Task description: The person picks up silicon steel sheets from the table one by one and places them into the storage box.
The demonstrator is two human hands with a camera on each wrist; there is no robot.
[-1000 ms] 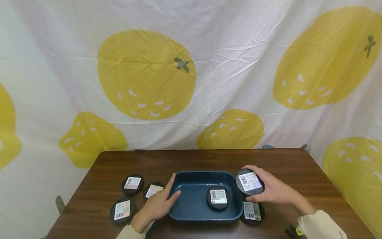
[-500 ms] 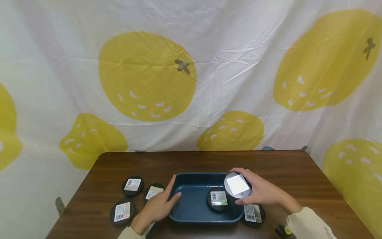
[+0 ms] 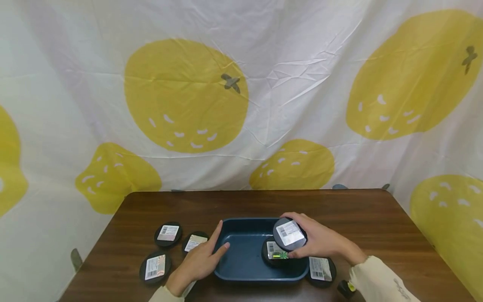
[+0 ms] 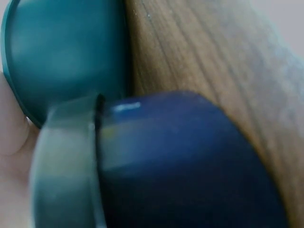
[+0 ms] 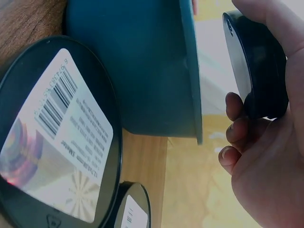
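My right hand (image 3: pixel 320 241) grips a short round black jar (image 3: pixel 289 235) by its sides, label face up and tilted, above the right half of a dark blue-green tray (image 3: pixel 241 256). Below it, partly covered, a similar labelled jar (image 3: pixel 272 248) lies inside the tray. In the right wrist view, fingers and thumb curl around the held jar (image 5: pixel 266 66), beyond the tray wall (image 5: pixel 137 71). My left hand (image 3: pixel 200 260) touches the tray's left rim, index finger and thumb extended. Close to the left wrist camera is a dark jar (image 4: pixel 185 166), with the tray (image 4: pixel 66 52) behind it.
Left of the tray lie more labelled jars (image 3: pixel 155 267), one partly hidden under my left forearm. Another jar (image 3: pixel 320 270) sits against the tray's right side. A small black object with yellow (image 3: pixel 346 289) is by my right sleeve. A lemon-print cloth (image 3: pixel 260 109) hangs behind the table.
My right hand has carried the held jar leftward, from beyond the tray's right edge to above the jar inside it. My left hand and the tray have stayed in place.
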